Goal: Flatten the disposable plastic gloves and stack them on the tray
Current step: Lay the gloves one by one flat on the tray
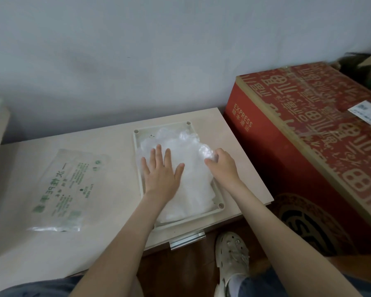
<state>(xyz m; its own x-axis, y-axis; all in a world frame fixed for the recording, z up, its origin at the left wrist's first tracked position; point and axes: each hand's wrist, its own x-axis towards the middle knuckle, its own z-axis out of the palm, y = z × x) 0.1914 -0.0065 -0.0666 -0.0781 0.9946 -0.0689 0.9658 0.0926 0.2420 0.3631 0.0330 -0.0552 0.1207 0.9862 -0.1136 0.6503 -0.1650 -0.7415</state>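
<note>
Left hand [161, 175] flat on gloves [191, 144]

Print on box and packet
The red box [266, 146] reads "EXPRESS" on its side; the clear packet [71, 185] on the bench [107, 146] carries upside-down green Chinese print including "PE".

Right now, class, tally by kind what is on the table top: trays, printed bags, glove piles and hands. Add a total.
Tray: 1
Printed bag: 1
Glove pile: 1, single gloves too blurred to count
Hands: 2, left hand flat on the pile, right hand pinching it
Total: 5
</note>
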